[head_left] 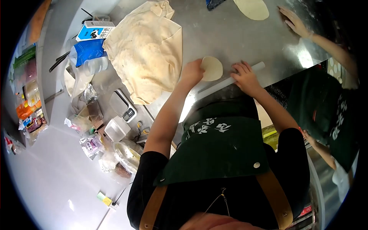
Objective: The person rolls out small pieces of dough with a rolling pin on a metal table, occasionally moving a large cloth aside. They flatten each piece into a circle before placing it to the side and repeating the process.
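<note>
My left hand (pixel 193 73) is closed on the left edge of a small round dough wrapper (pixel 212 69) that lies on the steel worktop (pixel 218 34). My right hand (pixel 246 79) curls over a white rolling pin (pixel 217 86), nearer its right end. The pin lies slantwise just below the wrapper, close to the worktop's near edge. Left of my left hand, a large cream cloth (pixel 147 50) is spread in folds; whatever lies under it is hidden.
Another person's hand (pixel 297 23) reaches over the worktop at the upper right, near a larger dough sheet (pixel 253 8). On the left stand a milk carton (pixel 94 31), a clear plastic cup (pixel 95 66), a digital scale (pixel 124 105) and a white container (pixel 117 128).
</note>
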### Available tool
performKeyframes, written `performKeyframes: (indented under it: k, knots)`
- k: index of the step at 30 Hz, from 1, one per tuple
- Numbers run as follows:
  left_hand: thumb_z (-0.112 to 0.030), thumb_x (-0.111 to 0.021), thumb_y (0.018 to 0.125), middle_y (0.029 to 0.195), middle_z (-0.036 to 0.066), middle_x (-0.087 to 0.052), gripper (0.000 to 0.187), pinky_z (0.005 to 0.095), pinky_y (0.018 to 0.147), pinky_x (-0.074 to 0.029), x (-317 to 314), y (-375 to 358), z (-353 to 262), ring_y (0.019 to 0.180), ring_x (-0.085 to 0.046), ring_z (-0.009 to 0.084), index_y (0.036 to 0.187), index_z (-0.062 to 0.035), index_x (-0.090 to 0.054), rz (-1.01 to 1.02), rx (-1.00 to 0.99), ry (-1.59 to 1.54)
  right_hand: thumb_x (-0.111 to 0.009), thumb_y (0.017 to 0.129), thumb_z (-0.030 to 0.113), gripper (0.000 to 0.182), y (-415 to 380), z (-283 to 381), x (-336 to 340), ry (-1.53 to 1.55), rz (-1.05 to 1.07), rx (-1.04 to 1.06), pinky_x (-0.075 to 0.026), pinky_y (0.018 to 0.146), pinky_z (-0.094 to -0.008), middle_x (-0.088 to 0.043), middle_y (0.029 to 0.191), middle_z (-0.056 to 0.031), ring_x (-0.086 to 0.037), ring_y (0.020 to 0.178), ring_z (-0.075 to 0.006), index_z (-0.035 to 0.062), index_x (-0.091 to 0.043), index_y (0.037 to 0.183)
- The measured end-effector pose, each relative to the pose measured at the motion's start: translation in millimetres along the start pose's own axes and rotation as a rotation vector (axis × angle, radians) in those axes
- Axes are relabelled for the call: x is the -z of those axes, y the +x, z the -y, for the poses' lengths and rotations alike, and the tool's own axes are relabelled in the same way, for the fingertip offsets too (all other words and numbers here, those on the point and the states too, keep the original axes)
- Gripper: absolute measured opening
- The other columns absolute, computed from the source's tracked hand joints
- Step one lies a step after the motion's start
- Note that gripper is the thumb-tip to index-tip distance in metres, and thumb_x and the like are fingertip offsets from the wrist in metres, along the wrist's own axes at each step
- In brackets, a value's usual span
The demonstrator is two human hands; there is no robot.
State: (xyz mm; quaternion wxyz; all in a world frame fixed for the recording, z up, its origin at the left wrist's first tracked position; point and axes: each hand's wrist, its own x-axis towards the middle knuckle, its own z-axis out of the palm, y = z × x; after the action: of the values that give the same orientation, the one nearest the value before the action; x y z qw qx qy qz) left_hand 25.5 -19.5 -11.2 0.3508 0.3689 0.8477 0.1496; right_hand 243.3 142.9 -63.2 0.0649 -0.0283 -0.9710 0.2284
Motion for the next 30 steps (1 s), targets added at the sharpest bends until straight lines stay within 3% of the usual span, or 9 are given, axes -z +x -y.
performKeyframes:
  k: [7,10,13,16,19,22,26,28,30]
  knots:
    - [-0.011,-0.065,0.083,0.108,0.019,-0.064,0.033,0.0452,0.085,-0.049,-9.7,5.6,16.0,0.103,-0.06,0.0372,0.115,-0.0035,-0.058,0.097,0.084,0.104,-0.076,0.069,0.023,0.036,50.1,1.1,-2.8,0.026,-0.046,0.069,-0.034,0.108,-0.0477,-0.056,0.113,-0.0117,-0.051,0.114,-0.0298,0.0073,-0.062,0.098]
    - [-0.012,-0.065,0.084,0.112,0.019,-0.063,0.031,0.0432,0.086,-0.048,-13.6,11.1,26.0,0.104,-0.06,0.036,0.113,-0.0026,-0.059,0.068,0.071,-0.02,-0.07,0.077,0.026,0.038,74.6,4.5,-28.0,-0.09,-0.123,-0.122,-0.033,0.108,-0.0489,-0.055,0.121,-0.0146,-0.049,0.119,-0.0315,0.0045,-0.06,0.106]
    - [-0.013,-0.066,0.083,0.107,0.018,-0.065,0.027,0.0414,0.083,-0.049,-16.4,18.2,31.6,0.099,-0.062,0.0358,0.108,-0.0023,-0.062,0.008,0.057,-0.186,-0.063,0.083,0.026,0.039,82.3,18.0,-37.6,-0.11,-0.258,-0.319,-0.031,0.108,-0.0512,-0.05,0.133,-0.0177,-0.044,0.127,-0.0329,0.0035,-0.057,0.115]
    - [-0.014,-0.067,0.082,0.101,0.017,-0.067,0.024,0.0406,0.079,-0.049,-13.9,25.5,29.6,0.094,-0.063,0.0349,0.103,-0.0024,-0.064,0.009,0.047,-0.33,-0.057,0.087,0.026,0.045,57.4,25.7,-35.5,-0.193,-0.195,-0.323,-0.03,0.109,-0.0524,-0.043,0.142,-0.0195,-0.039,0.133,-0.034,0.0028,-0.054,0.124]
    - [-0.015,-0.07,0.079,0.091,0.015,-0.069,0.027,0.0371,0.072,-0.051,-11.8,33.4,26.9,0.083,-0.065,0.0305,0.103,-0.0025,-0.066,0.012,-0.021,-0.245,-0.057,0.087,0.029,0.052,79.0,24.8,-33.9,-0.223,-0.133,-0.384,-0.03,0.109,-0.052,-0.042,0.144,-0.0194,-0.039,0.134,-0.0344,0.0024,-0.05,0.131]
    - [-0.018,-0.068,0.08,0.091,0.016,-0.069,0.024,0.0391,0.074,-0.051,-4.0,34.3,16.2,0.086,-0.065,0.033,0.098,-0.0023,-0.066,0.06,-0.076,-0.119,-0.057,0.088,0.031,0.054,109.1,23.2,-35.1,-0.248,-0.197,-0.423,-0.029,0.11,-0.0516,-0.04,0.146,-0.0183,-0.039,0.134,-0.0339,0.003,-0.049,0.133]
    - [-0.014,-0.067,0.08,0.094,0.016,-0.066,0.019,0.0435,0.074,-0.05,-11.2,28.2,10.6,0.092,-0.063,0.0347,0.095,-0.0043,-0.064,0.011,-0.14,0.138,-0.057,0.088,0.035,0.056,57.9,20.9,-40.2,-0.115,-0.184,-0.29,-0.027,0.112,-0.0512,-0.035,0.15,-0.0169,-0.037,0.135,-0.0334,0.0049,-0.048,0.135]
    - [-0.014,-0.066,0.08,0.093,0.016,-0.066,0.017,0.0449,0.074,-0.05,-15.4,15.9,7.1,0.091,-0.062,0.0354,0.094,-0.0048,-0.063,-0.083,-0.18,0.195,-0.062,0.084,0.031,0.052,20.0,27.3,-28.5,-0.078,-0.097,-0.223,-0.028,0.112,-0.0508,-0.039,0.147,-0.0157,-0.038,0.134,-0.0325,0.0082,-0.052,0.129]
    - [-0.014,-0.066,0.08,0.093,0.015,-0.065,0.018,0.0455,0.075,-0.05,-0.5,-2.2,-12.4,0.091,-0.062,0.0357,0.096,-0.0049,-0.062,-0.024,-0.186,0.172,-0.067,0.08,0.026,0.047,0.0,21.1,-22.0,-0.053,-0.027,-0.161,-0.028,0.112,-0.0502,-0.043,0.141,-0.0139,-0.04,0.132,-0.031,0.0113,-0.056,0.123]
